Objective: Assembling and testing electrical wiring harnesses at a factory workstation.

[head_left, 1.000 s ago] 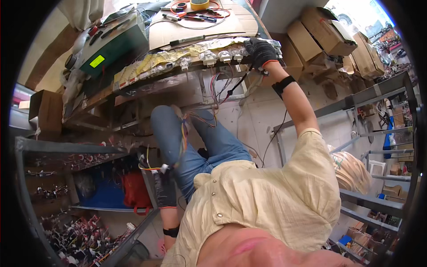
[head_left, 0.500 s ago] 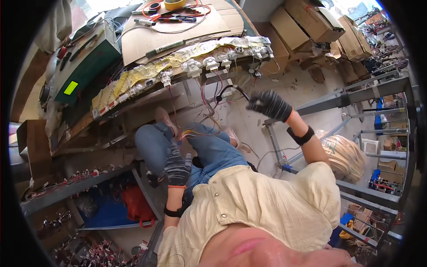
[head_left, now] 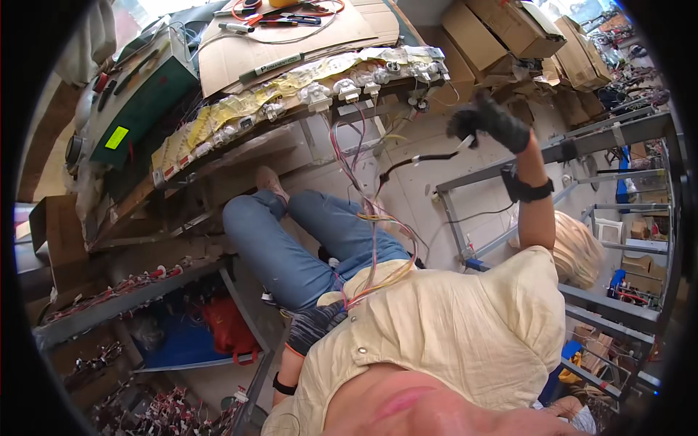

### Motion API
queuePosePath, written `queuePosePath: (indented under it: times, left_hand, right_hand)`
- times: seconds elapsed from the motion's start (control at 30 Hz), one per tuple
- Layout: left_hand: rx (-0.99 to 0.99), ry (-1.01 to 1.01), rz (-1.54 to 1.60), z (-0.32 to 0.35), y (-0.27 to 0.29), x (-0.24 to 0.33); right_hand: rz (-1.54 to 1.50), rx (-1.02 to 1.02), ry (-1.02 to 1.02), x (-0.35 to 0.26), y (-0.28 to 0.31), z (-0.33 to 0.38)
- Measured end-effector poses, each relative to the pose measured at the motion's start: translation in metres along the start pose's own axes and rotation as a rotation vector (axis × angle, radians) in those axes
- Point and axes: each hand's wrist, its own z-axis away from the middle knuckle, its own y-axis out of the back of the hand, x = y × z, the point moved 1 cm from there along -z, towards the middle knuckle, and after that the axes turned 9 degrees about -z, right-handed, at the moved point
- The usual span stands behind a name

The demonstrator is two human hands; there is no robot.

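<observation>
My right hand [head_left: 491, 127], in a dark glove, is raised out to the right, its fingers curled and somewhat blurred. At its fingertips is the white end of a black-sleeved cable [head_left: 432, 156], stretched through the air. Close to my waist, my gloved left hand [head_left: 318, 327] is closed round the wire bundle [head_left: 374, 283], with its fingertips partly hidden. Red, yellow and purple wires arc from it over my shirt and up to the bench edge. White connectors [head_left: 347, 90] line that edge, and some of the wires hang from them.
The bench [head_left: 327, 36] carries cardboard, a green marker [head_left: 270, 67], pens and an orange cord. A green box [head_left: 142, 109] stands at its left. To my right is a grey metal frame [head_left: 502, 174]; cardboard boxes [head_left: 502, 36] are behind. A shelf with wires [head_left: 131, 294] is at left.
My right hand has moved up and right, stretching the black-sleeved cable. My left hand has drawn back toward my waist, bringing the coloured wires across my lap and shirt.
</observation>
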Motion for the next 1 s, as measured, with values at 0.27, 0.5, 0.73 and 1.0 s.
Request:
queuePosePath:
  times: [0.27, 0.5, 0.73, 1.0]
  left_hand:
    - [-0.160, -0.020, -0.061, -0.007, 0.032, 0.037]
    - [-0.217, 0.080, -0.109, 0.002, 0.007, 0.019]
    - [0.045, 0.023, -0.112, -0.011, 0.022, -0.006]
    - [0.357, -0.051, -0.044, -0.015, 0.084, -0.001]
  right_hand:
    - [0.078, 0.077, 0.474, 0.071, -0.100, -0.184]
    - [-0.318, -0.134, 0.241, 0.114, -0.113, -0.133]
    - [1.116, -0.241, 0.303, 0.176, -0.095, -0.009]
    - [1.403, 1.000, 0.353, 0.014, 0.049, -0.067]
